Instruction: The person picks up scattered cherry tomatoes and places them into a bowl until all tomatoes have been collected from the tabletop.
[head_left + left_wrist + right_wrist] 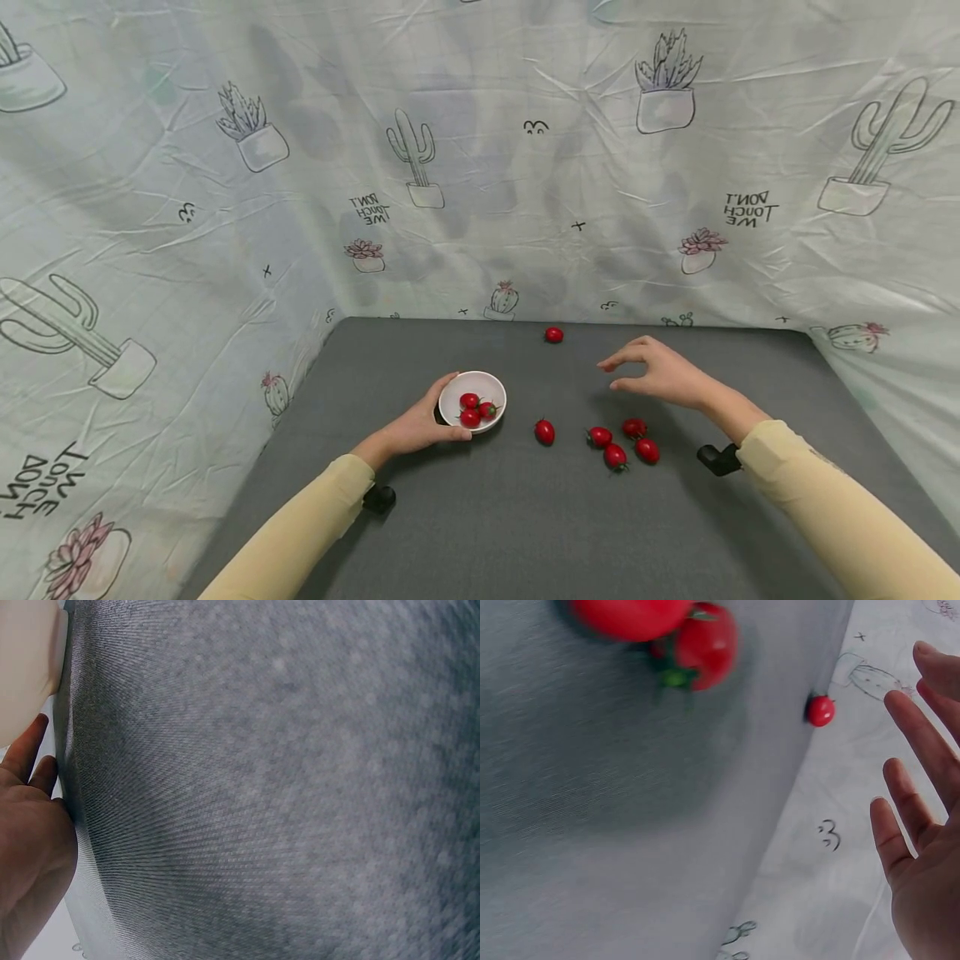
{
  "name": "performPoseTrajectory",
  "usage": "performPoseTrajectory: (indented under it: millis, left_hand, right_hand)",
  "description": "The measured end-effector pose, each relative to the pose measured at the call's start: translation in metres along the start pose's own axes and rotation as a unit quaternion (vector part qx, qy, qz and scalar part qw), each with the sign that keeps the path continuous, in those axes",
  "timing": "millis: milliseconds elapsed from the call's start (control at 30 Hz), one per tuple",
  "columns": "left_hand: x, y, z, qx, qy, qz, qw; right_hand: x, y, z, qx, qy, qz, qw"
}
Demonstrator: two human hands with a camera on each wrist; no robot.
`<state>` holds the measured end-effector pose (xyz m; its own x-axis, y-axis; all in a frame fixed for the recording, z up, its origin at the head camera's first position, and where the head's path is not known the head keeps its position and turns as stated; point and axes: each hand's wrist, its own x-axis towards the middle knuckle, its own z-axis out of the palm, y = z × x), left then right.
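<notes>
A small white bowl (492, 388) with several cherry tomatoes (470, 418) inside stands left of the table's middle. My left hand (415, 427) grips it from the left, thumb along the near side and fingers round the far side. In the left wrist view the bowl (26, 667) shows only in part, beside the fingers. Above the table on the right, my right hand (660, 373) hovers with nothing in it, thumb and fingers apart. Several loose cherry tomatoes (615, 457) lie nearer the front, just below that hand. Between them and the bowl lies a single tomato (544, 432).
Another cherry tomato (553, 334) lies by the back edge of the dark grey table (525, 533). A pale curtain (480, 167) printed with cacti rises behind the table and along its left side. Black wrist mounts (718, 459) hang under both forearms.
</notes>
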<state>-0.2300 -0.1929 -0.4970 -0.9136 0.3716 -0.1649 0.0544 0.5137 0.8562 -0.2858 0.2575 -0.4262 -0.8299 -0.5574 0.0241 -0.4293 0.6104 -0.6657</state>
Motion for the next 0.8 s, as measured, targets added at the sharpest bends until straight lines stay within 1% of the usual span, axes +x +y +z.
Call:
performPoseTrajectory:
  millis: [400,633,800]
  left_hand:
    - [-0.002,0.001,0.001,0.010,0.003,-0.005,0.9999]
    - [-0.002,-0.001,0.000,0.008,0.002,-0.005,1.0000]
    - [-0.003,-0.001,-0.001,0.003,0.002,-0.001,1.0000]
  right_hand:
    - [-0.039,0.018,0.007,-0.006,-0.037,0.017,0.9991]
    - [-0.052,0.027,0.010,-0.009,-0.054,0.018,0.9983]
    - [-0.058,0.030,0.012,-0.007,-0.059,0.019,0.9981]
